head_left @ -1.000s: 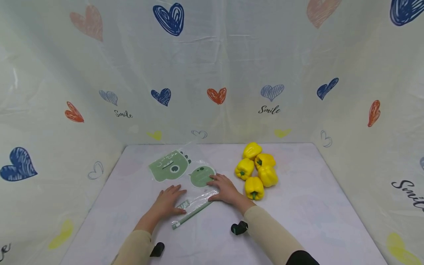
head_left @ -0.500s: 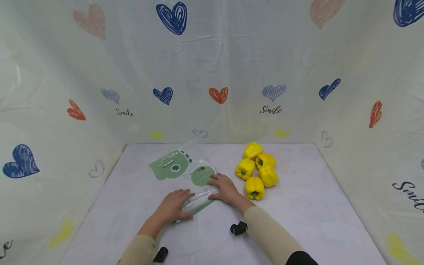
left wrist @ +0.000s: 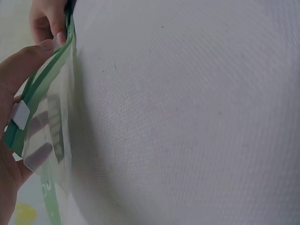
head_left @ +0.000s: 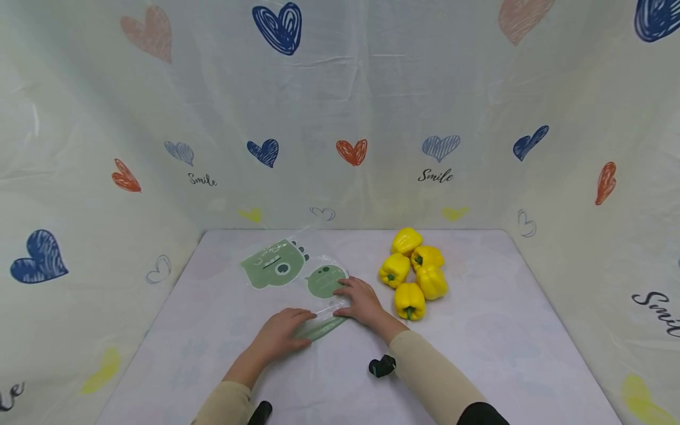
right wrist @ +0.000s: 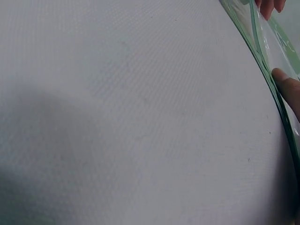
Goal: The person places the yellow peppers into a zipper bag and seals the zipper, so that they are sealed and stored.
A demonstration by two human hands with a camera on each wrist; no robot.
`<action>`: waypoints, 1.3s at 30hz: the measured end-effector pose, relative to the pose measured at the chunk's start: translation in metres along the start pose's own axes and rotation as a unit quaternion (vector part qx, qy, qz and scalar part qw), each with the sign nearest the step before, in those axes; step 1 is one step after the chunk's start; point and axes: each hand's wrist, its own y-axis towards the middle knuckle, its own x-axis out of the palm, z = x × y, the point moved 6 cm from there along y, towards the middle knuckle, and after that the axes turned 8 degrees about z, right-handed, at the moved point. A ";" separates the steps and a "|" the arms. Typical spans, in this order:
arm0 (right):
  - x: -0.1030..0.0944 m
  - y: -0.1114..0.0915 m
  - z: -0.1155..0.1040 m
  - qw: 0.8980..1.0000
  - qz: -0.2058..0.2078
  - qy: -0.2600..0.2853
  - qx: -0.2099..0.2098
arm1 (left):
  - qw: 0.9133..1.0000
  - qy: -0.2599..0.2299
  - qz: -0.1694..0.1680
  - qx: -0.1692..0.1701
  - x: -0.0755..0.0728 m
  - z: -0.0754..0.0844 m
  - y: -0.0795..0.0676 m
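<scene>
A clear zip bag (head_left: 326, 282) with green dinosaur prints lies on the table, its green zip edge (head_left: 328, 328) toward me. My left hand (head_left: 281, 335) grips the near left corner of that edge. In the left wrist view, the thumb lies beside a white slider (left wrist: 20, 115), and fingers show through the clear plastic. My right hand (head_left: 363, 304) holds the edge's right end, its thumb (right wrist: 287, 86) against the green strip and its fingers over the bag. Between the hands the two green strips stand partly apart. What the right fingertips do under the plastic is hard to tell.
Several yellow bell peppers (head_left: 410, 301) sit in a cluster to the right of my right hand. A white cloth (head_left: 478, 330) covers the table. Behind it hangs a curtain printed with hearts (head_left: 352, 152). Black wrist cameras (head_left: 382, 366) hang under both forearms.
My left hand has moved right and forward onto the bag's zip corner and now grips it, hiding the slider from the head view. The zip edge has bowed. My right hand stays nearly in place.
</scene>
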 end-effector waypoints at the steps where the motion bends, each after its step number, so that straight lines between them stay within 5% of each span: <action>1: 0.000 0.000 0.000 1.000 0.003 -0.001 0.000 | 1.000 0.000 0.002 0.001 0.000 0.000 0.000; 11: 0.000 0.003 0.000 1.000 0.020 -0.015 0.011 | 1.000 0.006 0.025 -0.009 0.000 -0.001 -0.002; 22: -0.005 0.005 -0.006 0.999 0.014 -0.029 0.013 | 0.996 -0.007 0.043 -0.076 -0.002 -0.005 -0.001; 28: -0.012 0.005 -0.014 1.000 -0.001 -0.027 0.006 | 0.996 -0.009 0.063 -0.070 -0.004 -0.007 -0.003; 39: -0.027 0.002 -0.035 0.994 -0.025 0.100 -0.034 | 0.992 -0.009 0.085 -0.093 -0.020 -0.010 0.000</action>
